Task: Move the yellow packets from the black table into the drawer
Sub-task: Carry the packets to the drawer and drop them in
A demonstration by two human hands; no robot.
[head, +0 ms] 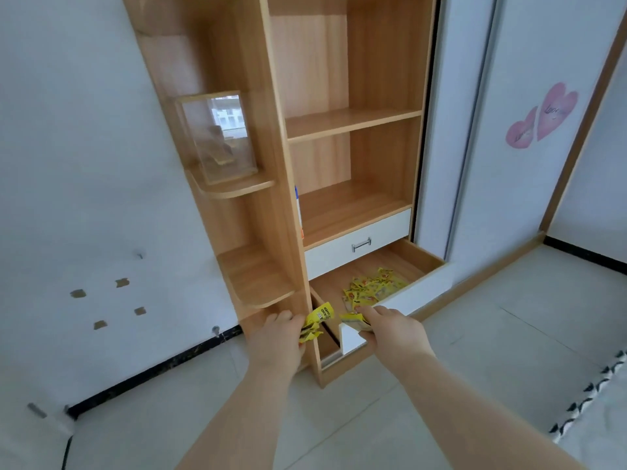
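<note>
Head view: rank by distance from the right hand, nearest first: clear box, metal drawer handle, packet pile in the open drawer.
1. packet pile, just beyond the right hand
2. metal drawer handle, higher up, centre
3. clear box, far up on the left

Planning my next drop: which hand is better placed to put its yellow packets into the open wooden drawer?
Right. The right hand holds its yellow packets at the white front edge of the open wooden drawer; the left hand grips its bunch to the side, before the cabinet's upright panel.
</note>
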